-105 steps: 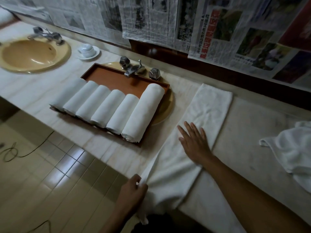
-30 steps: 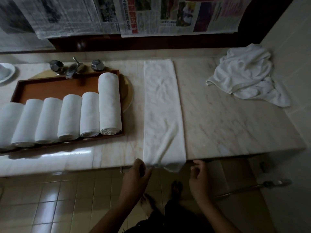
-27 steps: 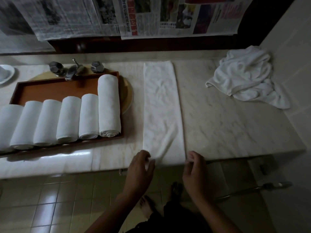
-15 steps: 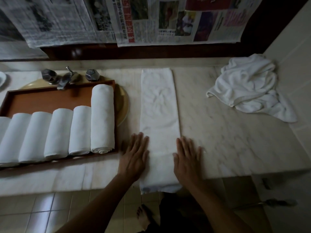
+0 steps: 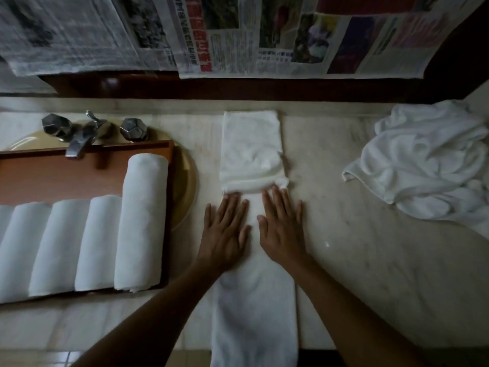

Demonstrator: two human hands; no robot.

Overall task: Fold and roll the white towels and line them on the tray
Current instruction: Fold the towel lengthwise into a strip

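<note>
Counter: towel beneath left hand, right hand; fold seemingly touching fingertips.

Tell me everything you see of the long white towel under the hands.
The long white towel looks like soft terry, folded into a narrow strip lying lengthwise on the marble counter, right of the tray. The left hand and right hand press flat on its middle; just beyond them runs a bunched crosswise ridge. Its near end hangs over the counter edge.
</note>
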